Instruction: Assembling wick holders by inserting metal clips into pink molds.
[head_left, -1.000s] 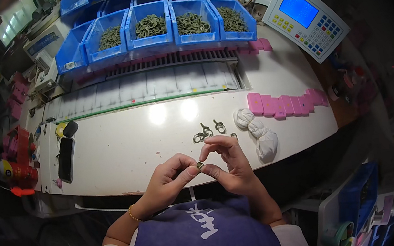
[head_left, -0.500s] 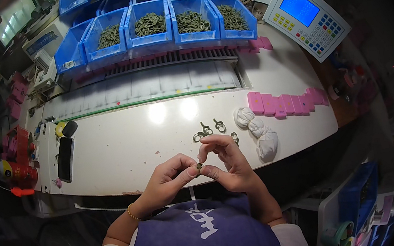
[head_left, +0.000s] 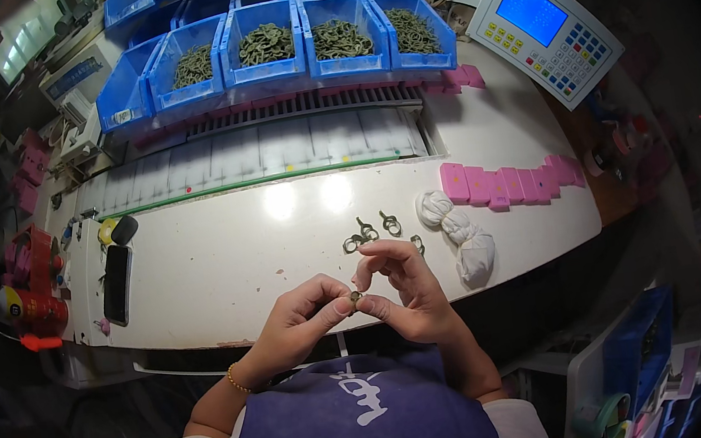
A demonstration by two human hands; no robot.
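Just over the table's near edge, my left hand [head_left: 305, 314] and my right hand [head_left: 409, 292] meet and pinch a small dark green ring [head_left: 356, 296] between thumbs and fingertips. The fingers cover much of it. My right index finger arches above the ring. Beyond that hand lie several dark green rings with short stems [head_left: 368, 229], loose on the white table [head_left: 216, 262]. One more ring [head_left: 417, 244] shows partly behind my right fingers.
Blue bins [head_left: 266, 69] full of green pieces stand behind a pale conveyor belt [head_left: 247, 159]. A knotted white cloth [head_left: 459, 236] and pink blocks [head_left: 513, 186] lie to the right, below a keypad panel [head_left: 550, 28]. A phone [head_left: 117, 284] and a red spray can [head_left: 33, 306] are left.
The coloured dots on the conveyor belt have shifted left, and a green dot has come into view at its right. Both hands keep nearly the same pinch on the ring.
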